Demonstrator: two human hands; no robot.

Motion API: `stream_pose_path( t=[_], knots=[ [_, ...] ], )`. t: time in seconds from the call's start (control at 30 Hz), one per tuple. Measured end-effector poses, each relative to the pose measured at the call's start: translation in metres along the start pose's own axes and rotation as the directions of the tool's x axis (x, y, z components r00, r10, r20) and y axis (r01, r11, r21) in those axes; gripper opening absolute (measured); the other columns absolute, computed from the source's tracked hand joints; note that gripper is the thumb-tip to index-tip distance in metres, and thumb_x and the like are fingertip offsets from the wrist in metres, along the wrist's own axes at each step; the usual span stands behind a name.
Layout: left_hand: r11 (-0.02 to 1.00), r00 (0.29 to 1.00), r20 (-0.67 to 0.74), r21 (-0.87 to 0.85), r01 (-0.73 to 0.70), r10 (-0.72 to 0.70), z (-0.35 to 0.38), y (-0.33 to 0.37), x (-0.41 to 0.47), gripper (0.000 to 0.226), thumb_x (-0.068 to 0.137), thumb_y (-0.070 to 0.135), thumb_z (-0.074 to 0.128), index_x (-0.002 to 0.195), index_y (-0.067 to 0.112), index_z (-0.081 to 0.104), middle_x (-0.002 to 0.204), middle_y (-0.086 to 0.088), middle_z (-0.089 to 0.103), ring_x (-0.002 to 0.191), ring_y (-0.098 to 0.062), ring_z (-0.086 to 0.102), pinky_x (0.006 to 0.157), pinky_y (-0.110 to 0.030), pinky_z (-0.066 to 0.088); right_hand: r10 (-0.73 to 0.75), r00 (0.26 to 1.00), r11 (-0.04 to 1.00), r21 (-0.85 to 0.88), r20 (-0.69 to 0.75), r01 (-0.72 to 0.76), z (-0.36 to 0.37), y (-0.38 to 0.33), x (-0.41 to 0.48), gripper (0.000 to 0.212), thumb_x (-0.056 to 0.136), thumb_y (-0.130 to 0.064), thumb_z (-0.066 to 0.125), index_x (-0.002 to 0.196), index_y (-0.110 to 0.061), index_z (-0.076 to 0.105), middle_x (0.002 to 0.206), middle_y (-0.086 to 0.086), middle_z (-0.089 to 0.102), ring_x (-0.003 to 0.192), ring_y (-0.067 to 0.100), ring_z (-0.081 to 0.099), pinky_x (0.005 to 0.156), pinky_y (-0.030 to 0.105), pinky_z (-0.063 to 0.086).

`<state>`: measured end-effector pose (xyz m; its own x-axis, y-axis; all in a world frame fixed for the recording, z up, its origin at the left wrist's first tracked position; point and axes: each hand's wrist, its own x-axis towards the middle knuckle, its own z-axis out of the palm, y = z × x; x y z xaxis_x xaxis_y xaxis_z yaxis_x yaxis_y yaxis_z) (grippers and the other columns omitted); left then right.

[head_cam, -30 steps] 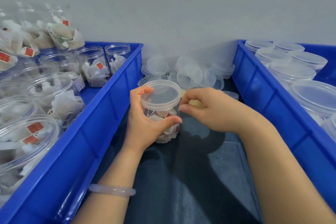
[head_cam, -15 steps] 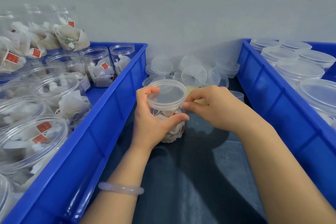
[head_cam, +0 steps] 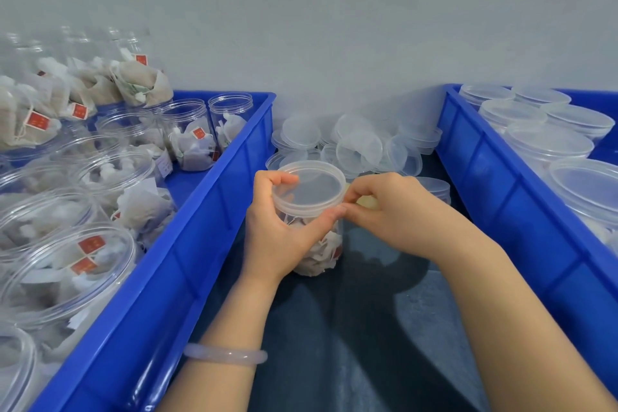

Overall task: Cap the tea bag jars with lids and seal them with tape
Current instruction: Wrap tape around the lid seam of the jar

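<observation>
A clear jar of tea bags [head_cam: 321, 249] stands on the dark table between two blue crates, with a translucent lid [head_cam: 312, 184] on top. My left hand [head_cam: 277, 231] grips the jar just under the lid, thumb across the front and index finger hooked over the lid's rim. My right hand [head_cam: 394, 207] pinches something at the lid's right edge, next to my left thumb tip; a pale yellowish roll of tape [head_cam: 367, 202] shows under its fingers, mostly hidden.
The left blue crate [head_cam: 187, 261] holds several open jars of tea bags [head_cam: 194, 137]. The right blue crate [head_cam: 501, 197] holds several capped jars [head_cam: 548, 144]. Loose lids [head_cam: 359, 147] are piled against the grey wall behind the jar.
Both hands and the jar keep the same hold. My right fingers have closed in tighter at the lid's right edge; the view has shifted slightly.
</observation>
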<state>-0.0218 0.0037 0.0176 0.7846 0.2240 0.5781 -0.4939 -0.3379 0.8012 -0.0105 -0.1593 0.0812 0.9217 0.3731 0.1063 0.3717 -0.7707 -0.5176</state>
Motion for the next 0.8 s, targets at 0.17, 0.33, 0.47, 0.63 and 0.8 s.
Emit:
stream_pose_path(
  t=[0.17,0.33,0.47,0.63,0.8],
  knots=[
    [0.999,0.999,-0.017,-0.011,0.033,-0.033,-0.013,0.001,0.007,0.053,0.048,0.053,0.073,0.089,0.031,0.047,0.096,0.014,0.060,0.089,0.008,0.059,0.076,-0.012,0.046,-0.026,0.989,0.993,0.114,0.143,0.010,-0.016,0.003,-0.009,0.028,0.082,-0.044,0.064,0.108,-0.052,0.061,0.087,-0.021,0.063,0.067,-0.005,0.057,0.078,0.024,0.046],
    [0.986,0.992,0.109,-0.144,0.083,-0.068,-0.025,0.005,0.008,0.050,0.049,0.043,0.071,0.089,0.022,0.051,0.084,0.017,0.063,0.078,0.011,0.059,0.065,-0.006,0.045,0.035,0.981,0.989,0.133,0.193,-0.061,-0.040,0.001,-0.024,0.089,0.047,-0.081,0.055,0.130,-0.054,0.042,0.061,-0.004,0.068,0.055,0.000,0.060,0.073,0.027,0.050],
    [0.957,0.969,0.216,-0.236,0.169,-0.118,-0.026,0.008,0.009,0.050,0.048,0.042,0.069,0.088,0.017,0.053,0.084,0.003,0.057,0.069,0.002,0.059,0.060,-0.012,0.047,0.047,0.985,0.990,0.127,0.165,-0.068,-0.043,-0.002,-0.026,0.082,0.038,-0.083,0.048,0.111,-0.049,0.061,0.057,-0.007,0.066,0.054,-0.004,0.060,0.068,0.021,0.044],
    [0.811,0.910,0.335,-0.443,0.382,-0.245,-0.021,0.004,0.006,0.050,0.051,0.036,0.069,0.090,0.010,0.050,0.087,-0.019,0.057,0.072,-0.031,0.062,0.054,-0.031,0.053,0.078,0.994,0.989,0.123,0.078,-0.087,-0.038,-0.002,-0.021,0.064,0.038,-0.082,0.049,0.089,-0.051,0.071,0.059,-0.024,0.063,0.055,-0.011,0.055,0.057,0.016,0.040],
    [0.752,0.861,0.425,-0.461,0.472,-0.279,-0.020,0.003,0.005,0.074,0.039,0.046,0.085,0.092,0.009,0.049,0.095,-0.024,0.054,0.080,-0.040,0.061,0.057,-0.035,0.054,0.086,0.993,0.990,0.106,0.081,-0.094,-0.034,0.002,-0.017,0.037,0.055,-0.075,0.058,0.080,-0.050,0.072,0.068,-0.012,0.069,0.054,0.000,0.059,0.066,0.023,0.052]
  ],
)
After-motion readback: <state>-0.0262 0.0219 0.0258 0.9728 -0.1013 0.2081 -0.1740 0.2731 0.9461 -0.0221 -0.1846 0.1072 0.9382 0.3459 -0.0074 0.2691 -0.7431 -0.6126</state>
